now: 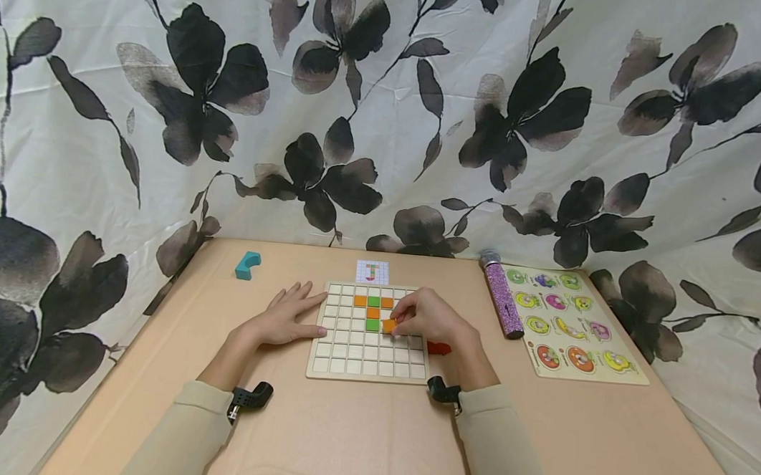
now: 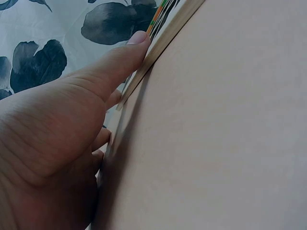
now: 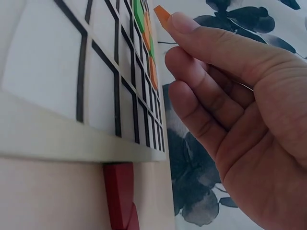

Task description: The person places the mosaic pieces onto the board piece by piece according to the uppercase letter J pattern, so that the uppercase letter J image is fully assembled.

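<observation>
And here the left hand (image 1: 288, 319), fingers outstretched, touches the grid board (image 1: 347, 373)'s left edge, likely steadying it; the right hand (image 1: 433, 319) pinches an orange tile (image 1: 389, 327) over the board, presumably leaving its far end free; a pattern card (image 1: 382, 273) sits just beyond, apparently for easy glances.

Wood-look brd (image 1: 354, 351), smooth tbl (image 1: 318, 435), glittery mic (image 1: 503, 298), creased cloth bkdrop (image 1: 399, 124)

Tiles (image 1: 373, 313) lie in the grid board (image 1: 338, 350), card (image 1: 372, 271) behind it, microphone (image 1: 503, 298) and fruit board (image 1: 576, 327) right
</observation>
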